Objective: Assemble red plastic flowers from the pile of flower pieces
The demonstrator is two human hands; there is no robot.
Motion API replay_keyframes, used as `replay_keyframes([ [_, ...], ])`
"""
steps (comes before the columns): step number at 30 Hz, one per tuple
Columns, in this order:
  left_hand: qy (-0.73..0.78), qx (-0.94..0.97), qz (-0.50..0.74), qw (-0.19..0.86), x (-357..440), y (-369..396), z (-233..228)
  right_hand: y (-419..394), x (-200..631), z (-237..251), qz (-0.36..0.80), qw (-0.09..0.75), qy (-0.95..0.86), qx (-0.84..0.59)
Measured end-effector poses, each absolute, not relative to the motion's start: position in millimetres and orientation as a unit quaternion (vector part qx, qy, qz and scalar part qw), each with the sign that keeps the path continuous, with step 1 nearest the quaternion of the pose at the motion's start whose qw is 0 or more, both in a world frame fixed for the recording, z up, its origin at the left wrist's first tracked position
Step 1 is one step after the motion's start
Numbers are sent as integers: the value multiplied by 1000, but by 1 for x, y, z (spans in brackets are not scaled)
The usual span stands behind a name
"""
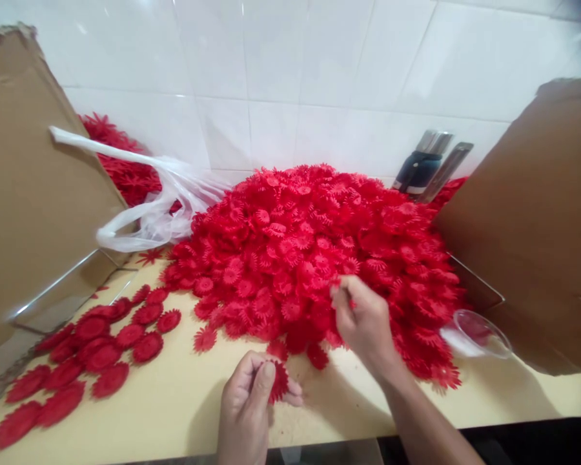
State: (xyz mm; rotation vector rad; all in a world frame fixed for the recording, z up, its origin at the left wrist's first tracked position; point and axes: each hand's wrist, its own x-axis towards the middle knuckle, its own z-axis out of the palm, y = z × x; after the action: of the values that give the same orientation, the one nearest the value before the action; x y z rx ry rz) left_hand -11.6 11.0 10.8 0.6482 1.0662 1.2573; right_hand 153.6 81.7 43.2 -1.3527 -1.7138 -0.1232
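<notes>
My left hand (254,403) is closed near the table's front edge, thumb pressed on a red flower-shaped piece (279,382) with a toothed rim. Whether this is one layer or a stack is hard to see. My right hand (363,316) is in front of the large heap of red flower pieces (290,252), its thumb and fingers pinched together. A bit of red shows at those fingertips, seemingly another flower piece, mostly hidden by the fingers. Thicker red flower discs (99,355) lie grouped on the left of the table.
Cardboard boxes stand at left (39,174) and right (523,226). A white plastic bag (159,200) hangs by the left box. Behind the heap are a dark flask (421,165) and the tiled wall (271,58). A clear plastic cup (481,332) lies on the yellow tabletop (174,407).
</notes>
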Motion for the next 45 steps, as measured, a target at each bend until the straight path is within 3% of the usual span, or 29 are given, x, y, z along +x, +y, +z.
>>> replay_keyframes([
  [2,457,249,541,660,-14,14,13,107,177,53,-94,453,-679,-569],
  [5,431,202,540,694,-17,20,15,128,200,61,-195,334,-696,-605],
  [7,411,187,539,711,-19,24,16,127,203,62,-202,315,-711,-595],
  [16,424,239,528,696,-14,25,18,68,173,52,-49,389,-780,-487],
  [21,464,267,501,680,-13,19,15,51,156,45,39,383,-807,-448],
  [29,506,319,505,622,-15,19,9,42,126,42,284,322,-815,-389],
  [32,490,322,493,643,-15,16,6,44,124,40,305,305,-813,-390],
  [35,440,353,473,677,-16,13,5,41,121,35,235,322,-819,-414],
  [42,448,314,470,693,-14,10,7,70,146,44,-65,436,-703,-557],
  [45,456,277,494,686,-14,11,10,104,182,62,-199,373,-658,-623],
])
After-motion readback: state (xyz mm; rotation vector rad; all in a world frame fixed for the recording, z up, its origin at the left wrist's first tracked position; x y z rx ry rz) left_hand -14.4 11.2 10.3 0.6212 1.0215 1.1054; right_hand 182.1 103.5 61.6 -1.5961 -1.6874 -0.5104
